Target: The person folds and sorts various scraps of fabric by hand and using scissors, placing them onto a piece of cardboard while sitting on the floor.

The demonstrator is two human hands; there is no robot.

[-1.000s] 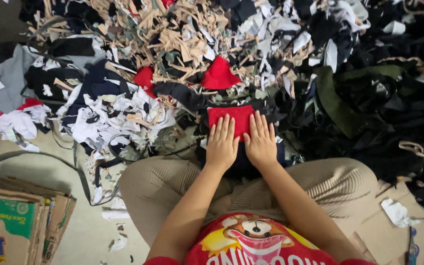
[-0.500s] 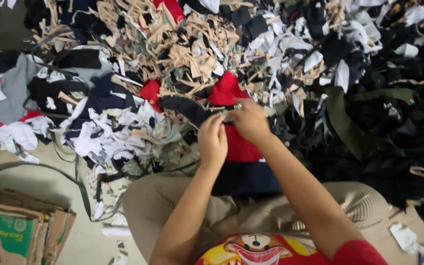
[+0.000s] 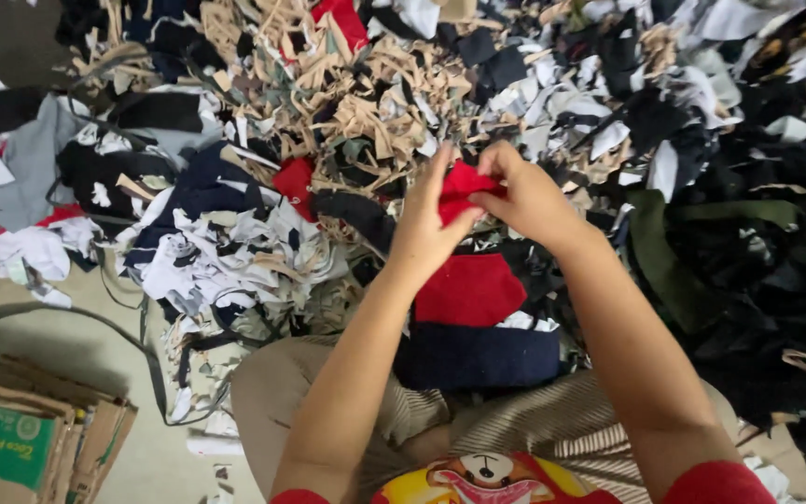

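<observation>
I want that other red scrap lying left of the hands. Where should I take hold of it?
Pinch the red scrap by its exposed upper part, coming from above; tan strips and a dark piece crowd its sides and lower edge. Both the left hand and right hand are occupied.

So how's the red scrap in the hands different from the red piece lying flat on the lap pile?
The red scrap is small, bunched and pinched between the left hand and right hand above the heap. The flat red piece is larger, spread smooth and untouched, lying on a navy piece. Both are plain red fabric of much the same shade.
</observation>
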